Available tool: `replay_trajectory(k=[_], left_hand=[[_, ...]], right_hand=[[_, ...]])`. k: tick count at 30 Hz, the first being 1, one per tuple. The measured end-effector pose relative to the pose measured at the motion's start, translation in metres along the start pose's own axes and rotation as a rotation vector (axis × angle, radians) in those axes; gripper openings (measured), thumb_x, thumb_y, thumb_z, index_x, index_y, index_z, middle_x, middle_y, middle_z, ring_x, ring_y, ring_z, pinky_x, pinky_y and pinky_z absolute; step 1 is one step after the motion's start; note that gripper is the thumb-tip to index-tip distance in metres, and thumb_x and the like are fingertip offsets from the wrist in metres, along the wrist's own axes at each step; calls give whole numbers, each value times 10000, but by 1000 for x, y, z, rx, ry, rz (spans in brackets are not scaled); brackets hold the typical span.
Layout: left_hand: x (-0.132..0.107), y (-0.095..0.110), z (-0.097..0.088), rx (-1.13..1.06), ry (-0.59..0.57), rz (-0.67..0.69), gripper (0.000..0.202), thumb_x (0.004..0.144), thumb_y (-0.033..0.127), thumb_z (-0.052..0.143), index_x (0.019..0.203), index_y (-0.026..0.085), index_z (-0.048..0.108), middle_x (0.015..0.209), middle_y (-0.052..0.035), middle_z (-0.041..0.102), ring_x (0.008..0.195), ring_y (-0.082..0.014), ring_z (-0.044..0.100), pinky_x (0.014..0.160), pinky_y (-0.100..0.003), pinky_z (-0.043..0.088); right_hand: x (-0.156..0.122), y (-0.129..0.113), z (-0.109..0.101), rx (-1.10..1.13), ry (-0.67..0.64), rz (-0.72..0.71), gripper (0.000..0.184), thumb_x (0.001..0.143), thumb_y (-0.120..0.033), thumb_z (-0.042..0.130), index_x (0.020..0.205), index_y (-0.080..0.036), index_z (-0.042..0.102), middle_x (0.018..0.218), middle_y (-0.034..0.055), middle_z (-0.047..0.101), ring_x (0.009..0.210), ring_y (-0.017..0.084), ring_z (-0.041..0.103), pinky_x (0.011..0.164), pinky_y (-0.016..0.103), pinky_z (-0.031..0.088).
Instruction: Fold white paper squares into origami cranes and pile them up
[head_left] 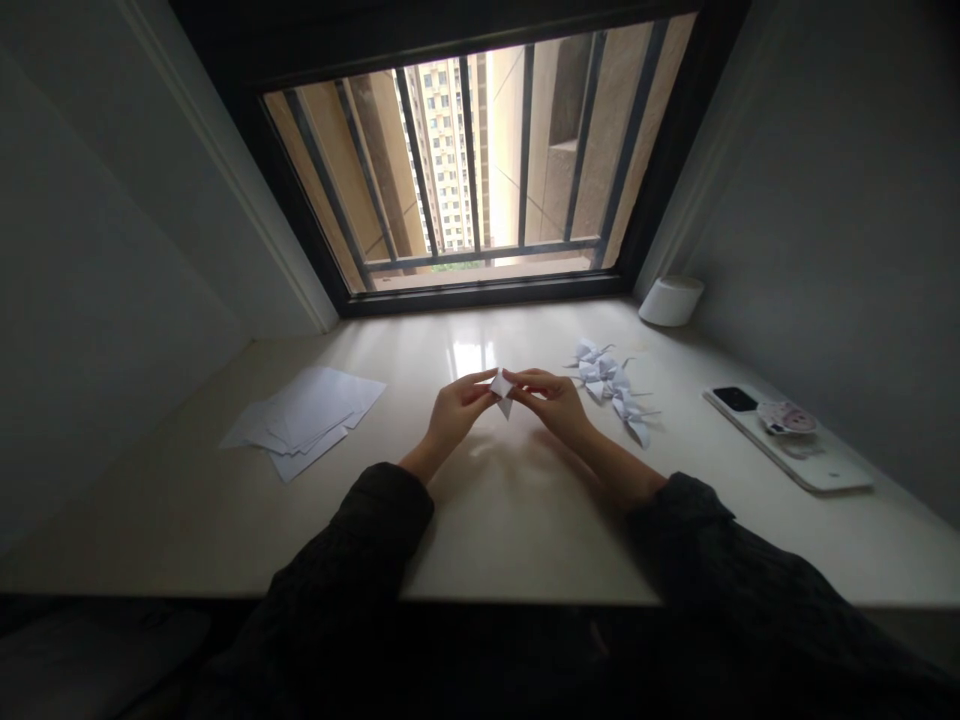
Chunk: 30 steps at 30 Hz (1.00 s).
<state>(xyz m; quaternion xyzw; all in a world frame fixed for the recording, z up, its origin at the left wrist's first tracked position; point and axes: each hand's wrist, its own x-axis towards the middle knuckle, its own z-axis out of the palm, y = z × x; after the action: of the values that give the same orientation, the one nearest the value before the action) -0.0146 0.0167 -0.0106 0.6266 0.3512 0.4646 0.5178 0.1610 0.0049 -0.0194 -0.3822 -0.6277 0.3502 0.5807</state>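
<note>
Between my two hands is a small piece of folded white paper [504,390], with a pointed flap hanging down below the fingers. My left hand [456,408] pinches its left side with thumb and forefinger. From the other side my right hand [553,402] grips the right edge the same way. Both hands are just above the pale tabletop, near its middle. To the right of my right hand lie several folded white paper cranes [606,378] in a loose group. The back of the folded paper is hidden by its front.
Loose white paper sheets [311,412] lie in a pile on the left of the pale table [517,540]. A phone [795,445] with a round grip on its back rests at the right. A white cylinder [671,301] stands in the far right corner by a barred window [480,290].
</note>
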Motion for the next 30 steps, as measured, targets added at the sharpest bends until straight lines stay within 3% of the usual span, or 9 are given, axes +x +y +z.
replay_trajectory(k=[8, 15, 24, 30], left_hand=[[0, -1, -1, -110, 60, -123, 463, 667, 350, 751, 1083, 160, 680, 927, -93, 733, 838, -202, 674, 828, -384, 519], [0, 1, 0, -117, 68, -145, 450, 658, 346, 758, 1060, 157, 685, 896, -89, 734, 808, -186, 671, 806, -363, 512], [1, -2, 0, -210, -42, -97, 517, 653, 277, 767, 1148, 186, 646, 1056, -101, 699, 963, -240, 646, 876, -405, 491], [0, -3, 0, -251, -8, -159, 483, 673, 276, 747, 1139, 186, 655, 1104, -101, 683, 958, -241, 651, 895, -432, 495]], right_hand=[[-1, 0, 2, 164, 14, 88, 292, 658, -407, 761, 905, -254, 746, 925, 43, 735, 895, 234, 667, 843, 399, 527], [-1, -3, 0, 111, -45, 42, 239, 727, -402, 710, 922, -267, 739, 986, 55, 695, 932, 217, 637, 790, 349, 527], [1, -2, -3, 30, -114, -25, 259, 785, -388, 649, 1022, -301, 704, 1081, 55, 636, 992, 211, 599, 801, 338, 518], [0, -5, -2, -7, -140, -59, 258, 810, -349, 621, 1053, -301, 693, 1076, 59, 639, 988, 212, 600, 799, 343, 513]])
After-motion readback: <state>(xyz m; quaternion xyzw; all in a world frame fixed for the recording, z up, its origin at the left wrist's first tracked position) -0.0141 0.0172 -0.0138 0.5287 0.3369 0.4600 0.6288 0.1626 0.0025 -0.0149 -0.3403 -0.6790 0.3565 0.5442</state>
